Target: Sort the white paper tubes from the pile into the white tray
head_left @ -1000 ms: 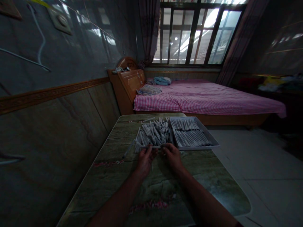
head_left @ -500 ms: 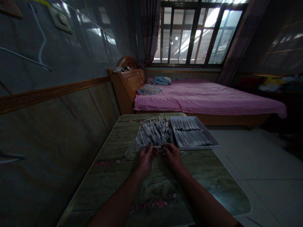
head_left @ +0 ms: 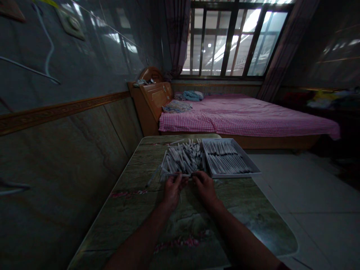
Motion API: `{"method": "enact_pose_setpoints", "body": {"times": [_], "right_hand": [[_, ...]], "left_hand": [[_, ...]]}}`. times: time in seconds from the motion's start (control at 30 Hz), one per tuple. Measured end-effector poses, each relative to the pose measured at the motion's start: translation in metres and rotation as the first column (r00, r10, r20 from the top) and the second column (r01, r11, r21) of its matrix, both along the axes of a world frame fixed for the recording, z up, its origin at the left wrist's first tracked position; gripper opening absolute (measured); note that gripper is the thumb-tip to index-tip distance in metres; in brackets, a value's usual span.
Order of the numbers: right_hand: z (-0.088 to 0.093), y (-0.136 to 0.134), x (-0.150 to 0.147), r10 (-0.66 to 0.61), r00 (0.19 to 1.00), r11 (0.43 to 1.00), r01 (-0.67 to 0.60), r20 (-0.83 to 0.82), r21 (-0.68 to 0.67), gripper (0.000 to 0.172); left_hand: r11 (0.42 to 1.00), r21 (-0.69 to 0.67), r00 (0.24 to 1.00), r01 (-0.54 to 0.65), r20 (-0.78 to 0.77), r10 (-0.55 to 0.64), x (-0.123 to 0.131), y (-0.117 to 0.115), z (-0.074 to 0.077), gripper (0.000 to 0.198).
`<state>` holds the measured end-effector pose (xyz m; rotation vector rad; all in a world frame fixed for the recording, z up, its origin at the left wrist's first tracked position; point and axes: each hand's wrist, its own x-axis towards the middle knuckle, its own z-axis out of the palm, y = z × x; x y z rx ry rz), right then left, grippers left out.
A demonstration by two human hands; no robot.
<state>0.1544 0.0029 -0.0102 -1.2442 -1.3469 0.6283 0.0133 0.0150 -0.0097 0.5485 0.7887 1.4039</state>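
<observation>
Just on the near side of a loose heap of pens (head_left: 184,158) towards the surface's (head_left: 123,210) far edge, the left hand (head_left: 172,190) and right hand (head_left: 205,188), fingers nearly closed, pinch one slim pen (head_left: 184,175) crosswise between them, while a white tray (head_left: 236,175) holding two rows of pens (head_left: 230,164) overhangs the right edge.

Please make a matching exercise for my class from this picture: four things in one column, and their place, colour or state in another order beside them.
Column one:
1. Tray
2. Held stick
3. Stick pile
4. Bedspread

Column two:
A. Pink and checked
B. Between left hand and right hand
C. Contains neat rows of sticks
D. Jumbled

Pairs: 1-C, 2-B, 3-D, 4-A
</observation>
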Motion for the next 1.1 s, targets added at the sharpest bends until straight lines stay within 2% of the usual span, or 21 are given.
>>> {"method": "enact_pose_setpoints", "body": {"times": [0.27,0.33,0.4,0.5,0.6,0.67,0.8,0.97,1.1], "right_hand": [[-0.008,0.007,-0.002,0.015,0.977,0.994,-0.038,-0.213,-0.104,0.023],[-0.007,0.007,-0.002,0.032,0.974,0.99,-0.061,-0.224,-0.126,0.022],[-0.004,0.004,-0.001,0.05,0.985,0.99,-0.071,-0.165,-0.123,0.019],[-0.001,-0.001,0.001,0.041,0.997,0.998,-0.038,0.068,-0.053,0.018],[-0.005,-0.003,0.003,0.002,0.955,1.0,-0.004,0.297,0.006,0.025],[-0.009,-0.002,0.004,-0.013,0.924,1.0,0.008,0.382,0.014,0.029],[-0.008,-0.002,0.006,0.017,0.897,0.999,-0.027,0.441,0.016,0.031],[-0.003,-0.005,0.006,0.048,0.904,0.996,-0.077,0.424,0.051,0.021],[-0.01,-0.002,0.01,0.007,0.808,0.998,-0.039,0.589,0.041,0.025]], "left_hand": [[0.999,-0.036,0.999,-0.041,-0.019,0.04,0.003,-0.001,0.002,0.031],[0.999,-0.032,0.999,-0.038,-0.012,0.038,0.002,-0.002,0.002,0.031],[0.999,-0.023,1.0,-0.028,-0.015,0.027,0.002,-0.003,0.002,0.034],[1.0,0.005,0.999,-0.028,-0.046,0.028,0.002,-0.005,0.002,0.039],[0.999,0.039,0.996,-0.032,-0.087,0.035,0.004,-0.006,0.001,0.043],[0.998,0.05,0.994,-0.032,-0.107,0.037,0.005,-0.007,0.001,0.045],[0.999,0.043,0.994,-0.031,-0.107,0.035,0.004,-0.005,-0.001,0.049],[0.999,0.032,0.994,-0.021,-0.108,0.024,0.004,-0.006,0.0,0.051],[0.999,0.042,0.991,0.023,-0.129,-0.017,0.006,-0.009,0.0,0.05]]}}
